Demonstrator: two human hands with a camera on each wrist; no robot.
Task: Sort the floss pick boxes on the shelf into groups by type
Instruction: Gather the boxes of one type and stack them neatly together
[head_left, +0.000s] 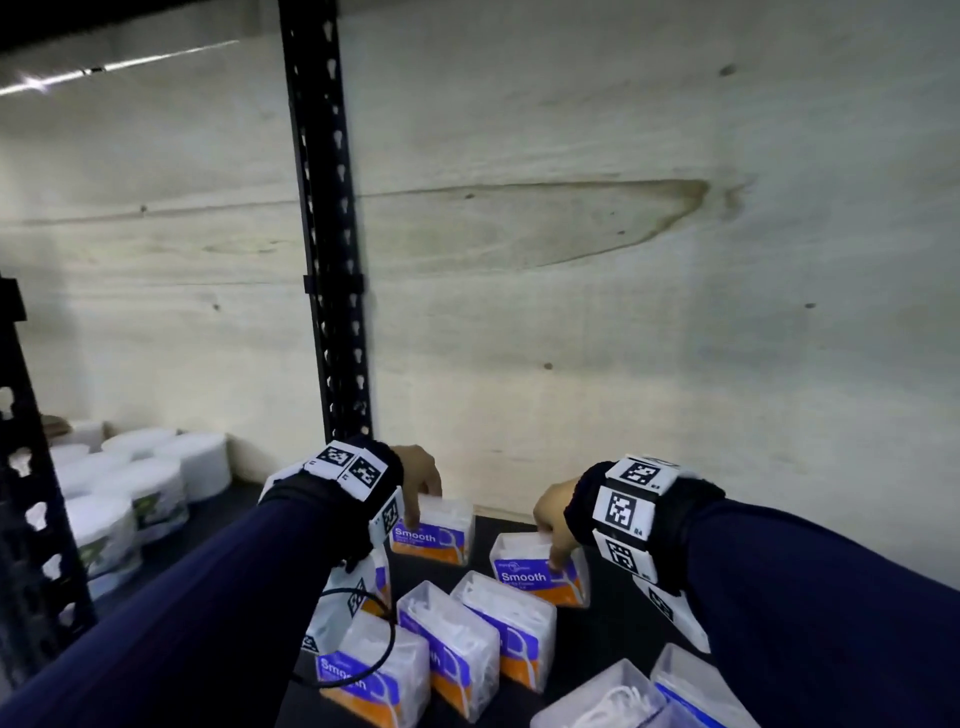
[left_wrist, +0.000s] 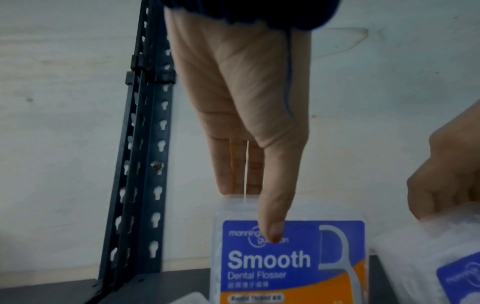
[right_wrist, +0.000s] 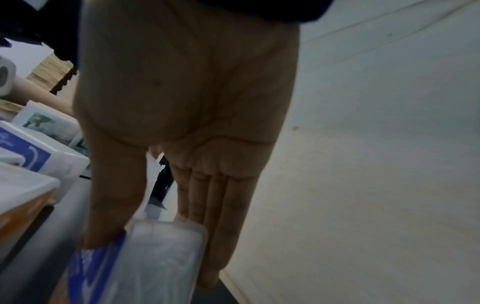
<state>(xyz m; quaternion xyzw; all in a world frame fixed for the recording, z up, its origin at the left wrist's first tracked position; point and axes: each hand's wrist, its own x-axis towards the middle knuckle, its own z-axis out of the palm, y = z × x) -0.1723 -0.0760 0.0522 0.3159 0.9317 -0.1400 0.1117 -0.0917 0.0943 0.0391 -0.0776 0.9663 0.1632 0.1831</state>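
Left hand (head_left: 418, 480) being clamped on a rear Smooth box (head_left: 434, 532), thumb (left_wrist: 272, 222) on label, right hand (head_left: 553, 514) being clamped on a neighbouring box (head_left: 540, 569) just beside, both boxes being held on shelf (head_left: 613, 629).

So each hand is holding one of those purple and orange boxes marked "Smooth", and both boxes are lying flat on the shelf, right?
Nearly. Each hand, left hand and right hand, does hold a "Smooth" box, but the left box and the right box stand upright on the shelf, not flat. The head view shows it.
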